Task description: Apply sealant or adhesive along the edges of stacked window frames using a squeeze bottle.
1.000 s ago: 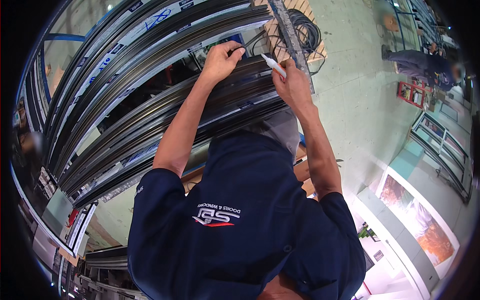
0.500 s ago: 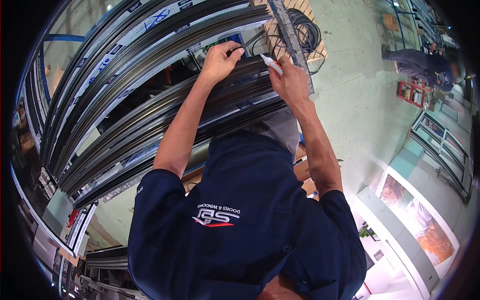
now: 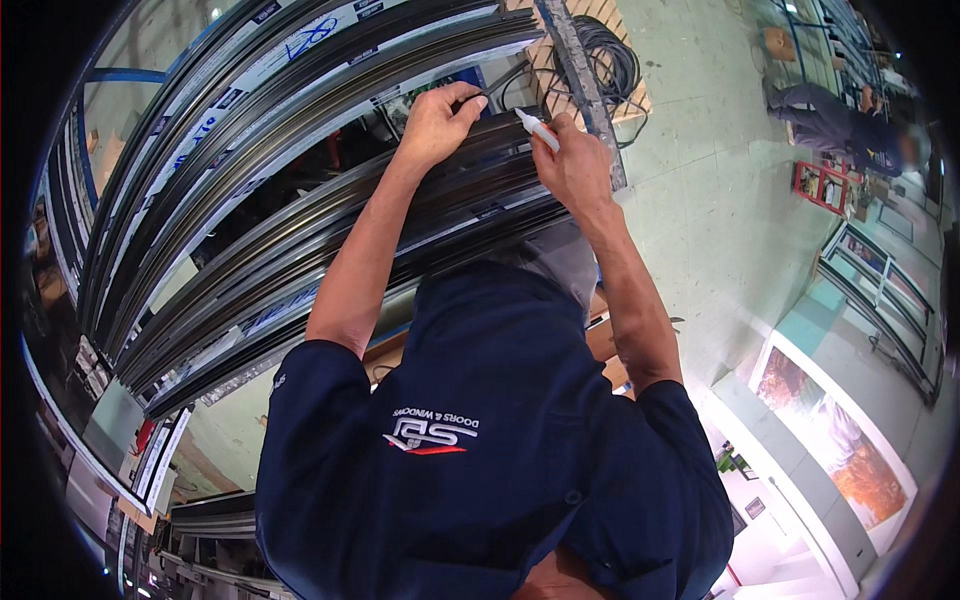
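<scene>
Between its thumb and fingers, my left hand (image 3: 437, 127) pinches a thin black strip (image 3: 508, 80), which seems to run on toward the upper right. My right hand (image 3: 580, 168) is closed round a small white glue bottle (image 3: 537, 130) with a pointed nozzle and a bit of orange on it. The nozzle points up and left, close to the ends of the long dark frame profiles (image 3: 470, 150) lying under both hands. Whether the tip touches a profile, I cannot tell.
More dark profiles (image 3: 240, 110) lie along a rack, some with white film. A worn rack bar (image 3: 582, 75) crosses at their right ends. Beyond it, coiled black cable (image 3: 608, 60) rests on a wooden pallet (image 3: 632, 100). Another person (image 3: 835, 118) stands far right, near a red frame (image 3: 822, 187).
My right hand has shifted slightly to the left with the glue bottle. The left hand holds almost the same place and grip.
</scene>
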`<state>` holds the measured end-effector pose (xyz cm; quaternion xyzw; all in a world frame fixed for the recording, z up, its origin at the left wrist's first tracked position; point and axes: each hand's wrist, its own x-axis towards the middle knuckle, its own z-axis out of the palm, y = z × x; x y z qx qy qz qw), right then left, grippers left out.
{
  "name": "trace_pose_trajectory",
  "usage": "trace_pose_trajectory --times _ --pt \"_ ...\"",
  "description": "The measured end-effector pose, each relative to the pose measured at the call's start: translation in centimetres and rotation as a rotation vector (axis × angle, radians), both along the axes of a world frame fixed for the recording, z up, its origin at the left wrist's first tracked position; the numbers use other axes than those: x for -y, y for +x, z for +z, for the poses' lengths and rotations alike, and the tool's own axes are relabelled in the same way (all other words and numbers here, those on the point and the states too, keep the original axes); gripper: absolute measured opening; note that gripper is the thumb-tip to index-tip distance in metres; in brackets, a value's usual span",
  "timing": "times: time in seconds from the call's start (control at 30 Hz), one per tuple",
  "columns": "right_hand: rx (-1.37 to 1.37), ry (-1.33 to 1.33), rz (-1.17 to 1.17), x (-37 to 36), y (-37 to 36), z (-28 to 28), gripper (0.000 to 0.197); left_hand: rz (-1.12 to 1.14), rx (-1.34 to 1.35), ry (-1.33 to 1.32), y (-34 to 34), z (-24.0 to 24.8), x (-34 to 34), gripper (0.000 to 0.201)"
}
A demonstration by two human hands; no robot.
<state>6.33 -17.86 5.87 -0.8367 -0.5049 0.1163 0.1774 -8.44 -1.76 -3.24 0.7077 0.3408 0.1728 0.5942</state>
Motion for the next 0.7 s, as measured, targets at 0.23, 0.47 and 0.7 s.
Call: trace_pose_trajectory --times 0.23,0.47,0.7 --pt "0.023 -0.072 -0.103 0.6 1.9 -0.1 0.022 0.009 0.007 0.039 0.0 0.1 0.1 0.033" --pt "0.006 0.009 -0.027 0.5 1.1 -0.4 0.023 0.008 0.011 0.001 0.0 0.3 0.1 0.032" --pt "-0.017 -0.03 0.001 0.2 0.6 0.2 0.023 0.012 -0.001 0.017 0.0 -0.1 0.1 0.033"
